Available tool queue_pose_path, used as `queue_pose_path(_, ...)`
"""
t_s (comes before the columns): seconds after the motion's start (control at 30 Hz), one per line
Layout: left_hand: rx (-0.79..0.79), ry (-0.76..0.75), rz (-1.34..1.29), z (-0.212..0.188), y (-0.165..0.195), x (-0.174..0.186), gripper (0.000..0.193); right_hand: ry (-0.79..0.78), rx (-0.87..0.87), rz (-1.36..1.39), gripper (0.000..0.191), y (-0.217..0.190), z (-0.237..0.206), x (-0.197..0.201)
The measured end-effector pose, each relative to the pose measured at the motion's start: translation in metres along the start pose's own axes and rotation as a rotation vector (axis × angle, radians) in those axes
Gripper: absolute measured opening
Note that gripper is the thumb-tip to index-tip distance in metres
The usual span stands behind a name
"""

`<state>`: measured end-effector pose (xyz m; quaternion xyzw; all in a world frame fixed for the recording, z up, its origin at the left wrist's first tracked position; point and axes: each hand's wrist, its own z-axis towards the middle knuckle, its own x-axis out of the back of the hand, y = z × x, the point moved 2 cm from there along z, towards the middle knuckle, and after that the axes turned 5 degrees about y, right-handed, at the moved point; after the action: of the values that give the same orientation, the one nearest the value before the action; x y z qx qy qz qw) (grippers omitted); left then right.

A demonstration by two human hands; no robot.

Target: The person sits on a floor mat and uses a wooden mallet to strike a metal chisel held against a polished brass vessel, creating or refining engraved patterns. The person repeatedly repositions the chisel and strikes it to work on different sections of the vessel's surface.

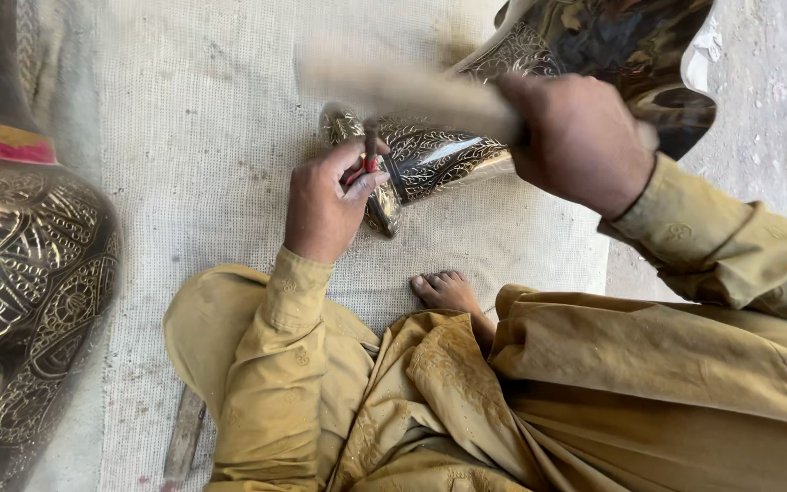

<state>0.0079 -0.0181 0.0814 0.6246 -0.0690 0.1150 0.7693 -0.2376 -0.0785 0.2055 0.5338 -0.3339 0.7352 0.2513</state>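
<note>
A dark engraved metal vase [448,150] lies on its side on a white woven mat [202,137], its wide flared mouth at the top right. My left hand [325,205] pinches a small chisel with a red band [371,155] upright against the vase's narrow neck. My right hand [580,137] grips a wooden-handled hammer [393,87], blurred with motion, its handle stretching left above the chisel. Both arms wear mustard-yellow sleeves.
A large engraved dark metal vessel [25,273] with a pink and yellow band stands at the left edge. A flat metal tool [184,435] lies on the mat by my knee. My bare foot [448,292] rests under the vase. Grey concrete floor [776,82] lies right.
</note>
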Motion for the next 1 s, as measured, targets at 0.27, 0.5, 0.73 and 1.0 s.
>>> queue_pose_path(0.27,-0.029,-0.012,0.044,0.001,0.0,0.0,0.029,-0.09,0.042,-0.253,0.021,0.012,-0.007,-0.015)
queue_pose_path(0.5,-0.062,-0.003,0.036,-0.003,0.0,0.0,0.028,-0.078,0.025,-0.229,0.02,0.009,-0.006,-0.016)
queue_pose_path(0.73,-0.083,0.074,0.013,-0.009,-0.001,-0.003,0.023,-0.014,0.111,-0.201,0.021,-0.007,-0.001,0.0)
queue_pose_path(1.0,-0.065,0.156,-0.005,-0.019,-0.007,-0.008,0.021,-0.04,0.176,-0.186,0.019,-0.01,0.001,0.004)
